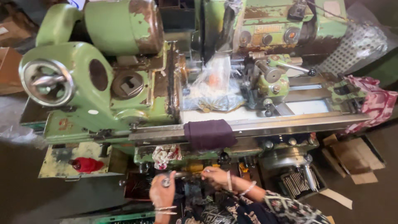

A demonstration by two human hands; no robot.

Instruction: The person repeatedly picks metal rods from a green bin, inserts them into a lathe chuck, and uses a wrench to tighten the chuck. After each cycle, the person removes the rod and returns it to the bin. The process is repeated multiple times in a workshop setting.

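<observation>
At the bottom of the view, my left hand [161, 193] is closed around a small round metal part [166, 181]. My right hand [215, 176] is just to its right, fingers curled on the end of a thin metal rod [188, 174] that runs between the two hands. Both wrists wear bangles. The hands are below the front rail of a worn green lathe [107, 103], close to its lower controls. What the rod joins to is hidden by the fingers.
A purple cloth [209, 133] hangs over the lathe's front rail, with a patterned rag [166, 154] below it. Crumpled plastic [213, 85] covers the work area. A handwheel [47, 81] is at left, a red-white cloth [375, 101] at right, and cardboard [356, 159] and a box of metal rods [296, 180] on the floor.
</observation>
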